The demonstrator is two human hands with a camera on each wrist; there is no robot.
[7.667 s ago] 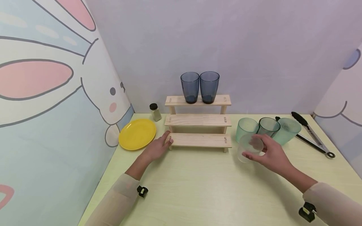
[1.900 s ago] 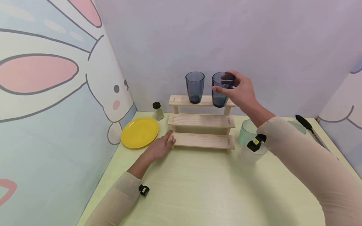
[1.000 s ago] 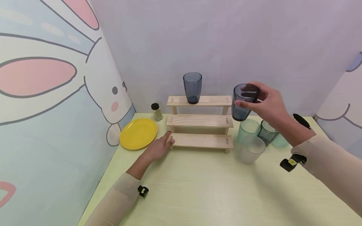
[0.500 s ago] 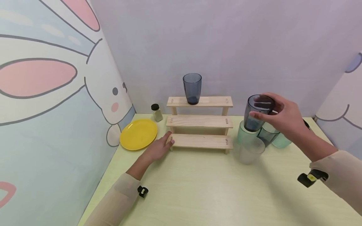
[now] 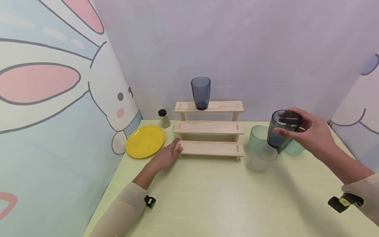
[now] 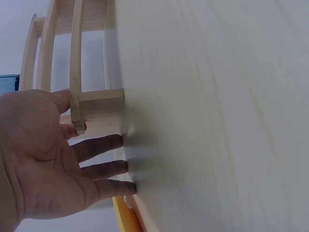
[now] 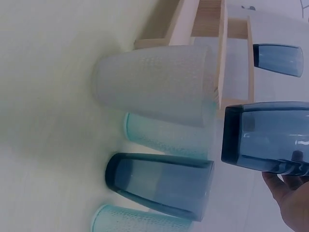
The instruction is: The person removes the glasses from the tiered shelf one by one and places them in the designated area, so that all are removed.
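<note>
My right hand grips a dark blue-grey glass near its rim, thumb on the near side. In the right wrist view this held glass hangs clear above the cluster of glasses. Another dark glass stands below it, mostly hidden in the head view. A matching dark glass stands upright on the top step of a three-step wooden rack. My left hand is at the left end of the rack's lowest step; thumb and index finger pinch its end, the other fingers extended towards the tabletop.
A frosted clear glass and a green textured glass stand right of the rack. Another green glass is partly behind the right hand. Left of the rack are a yellow plate and a black-capped jar. Walls enclose the table.
The right hand let go of the frosted glass, took the right-hand dark glass off the top step and carried it right and down over the cluster. The left hand stayed on the rack.
</note>
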